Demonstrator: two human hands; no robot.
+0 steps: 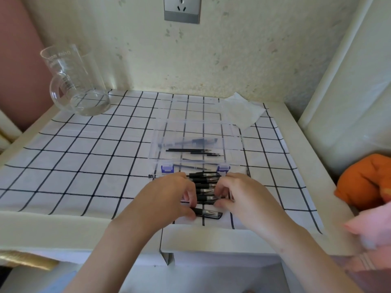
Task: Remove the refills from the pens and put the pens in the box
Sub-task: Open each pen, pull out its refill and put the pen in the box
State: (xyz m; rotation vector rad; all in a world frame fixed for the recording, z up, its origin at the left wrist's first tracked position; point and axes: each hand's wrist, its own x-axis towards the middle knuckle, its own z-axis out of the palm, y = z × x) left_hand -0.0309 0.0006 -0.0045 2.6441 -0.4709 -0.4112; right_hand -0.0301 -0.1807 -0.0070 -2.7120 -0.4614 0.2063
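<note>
- Black pens point(206, 190) lie side by side in a row on the checked cloth point(84, 155), just in front of the box point(237, 144), so each drop is a short reach.
- Box is clear plastic and open, with the lid laid flat behind it. Purple latches point(167, 168) face the person.
- Inside the box: one pen at the back, with loose refills point(188, 150) lying in front of it.
- Left hand point(169, 195) and right hand point(241, 193) are close together over the row, fingers curled down onto the pens from opposite ends.
- Left thumb touches the end of the nearest pen point(208, 213), which lies slightly apart from the rest.
- Fingers hide which pen in the row is actually held.
- Judgement: a grip on both ends suits twisting a barrel apart to free its refill.
- Judgement: early in the job, as most pens are not yet in the box.
- Risk: round barrels packed this tight could roll if one is lifted carelessly.
- Glass mug point(76, 81) and tissue point(241, 111) sit well apart at the back corners, out of the work zone.
</note>
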